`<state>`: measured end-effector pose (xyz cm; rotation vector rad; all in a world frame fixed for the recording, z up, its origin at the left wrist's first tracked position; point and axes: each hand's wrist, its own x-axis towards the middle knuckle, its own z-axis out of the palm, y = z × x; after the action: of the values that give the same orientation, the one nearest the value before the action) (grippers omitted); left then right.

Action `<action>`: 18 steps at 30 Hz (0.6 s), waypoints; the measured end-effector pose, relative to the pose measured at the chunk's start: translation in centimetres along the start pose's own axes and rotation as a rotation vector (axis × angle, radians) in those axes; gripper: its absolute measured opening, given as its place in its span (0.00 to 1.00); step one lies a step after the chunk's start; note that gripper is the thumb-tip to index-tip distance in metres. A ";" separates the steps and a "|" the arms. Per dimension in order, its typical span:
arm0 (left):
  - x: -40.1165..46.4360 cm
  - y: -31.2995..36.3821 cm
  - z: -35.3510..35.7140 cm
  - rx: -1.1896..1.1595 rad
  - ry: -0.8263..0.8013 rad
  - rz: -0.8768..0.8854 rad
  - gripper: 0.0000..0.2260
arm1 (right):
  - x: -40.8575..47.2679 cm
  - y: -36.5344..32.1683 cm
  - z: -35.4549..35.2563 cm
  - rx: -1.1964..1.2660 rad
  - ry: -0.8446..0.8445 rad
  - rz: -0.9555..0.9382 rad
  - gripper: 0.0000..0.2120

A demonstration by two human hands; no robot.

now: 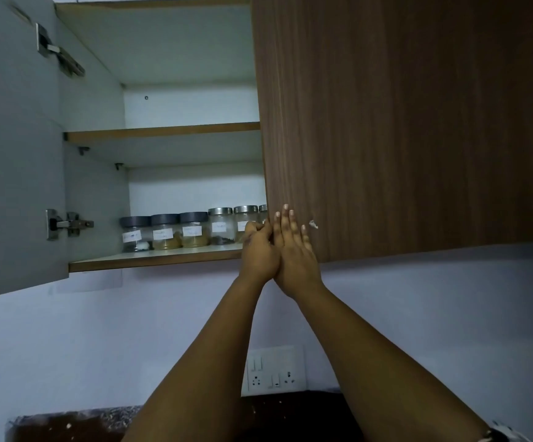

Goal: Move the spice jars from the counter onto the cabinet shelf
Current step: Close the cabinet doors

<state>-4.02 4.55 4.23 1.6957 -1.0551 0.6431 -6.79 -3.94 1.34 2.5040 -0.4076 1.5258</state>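
Right hand (293, 250) lies flat, fingers straight, on the brown door (402, 122); left hand (258, 250) curls round that door's edge at frame centre. Both arms reach up. Spice jars (191, 231) line the lower shelf (150, 258), centre-left. Risk, I'd say: swinging the door could pinch fingers or clip the rightmost jar.

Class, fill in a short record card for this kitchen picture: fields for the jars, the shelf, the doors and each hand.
jars: spice jars in a row, three dark lids, the rest silver lids
shelf: lower shelf holds the jars
doors: left door open; right door covers the right side
left hand: fingers curled at the right door's edge
right hand: fingers straight, flat on the right door
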 end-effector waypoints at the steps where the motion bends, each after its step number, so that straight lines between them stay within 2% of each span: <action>1: 0.5 -0.6 0.2 0.013 -0.002 0.014 0.16 | 0.4 0.1 0.8 -0.007 0.003 0.005 0.39; 5: 2.4 -3.1 1.6 0.082 0.029 0.055 0.14 | 1.8 0.7 3.8 -0.024 0.003 0.011 0.39; 8: 3.6 -4.5 3.0 0.045 0.162 0.009 0.09 | 2.2 1.3 5.5 -0.073 0.029 0.023 0.40; 12: 3.9 -4.2 3.8 0.078 0.254 -0.005 0.12 | 2.2 1.6 6.4 -0.107 0.097 0.015 0.41; 14: 3.4 -4.0 3.7 0.086 0.253 0.022 0.12 | 2.1 1.6 6.6 -0.136 0.113 0.005 0.41; 16: 2.8 -4.0 3.8 0.114 0.177 -0.012 0.12 | 1.9 1.4 6.9 -0.167 0.107 0.021 0.43; 18: 2.1 -4.2 4.3 0.191 0.132 0.031 0.16 | 1.3 1.1 7.1 -0.183 0.089 0.075 0.45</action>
<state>0.43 0.35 2.37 1.7756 -0.9527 0.8874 -0.64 -7.20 -0.76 2.2966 -0.6036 1.5444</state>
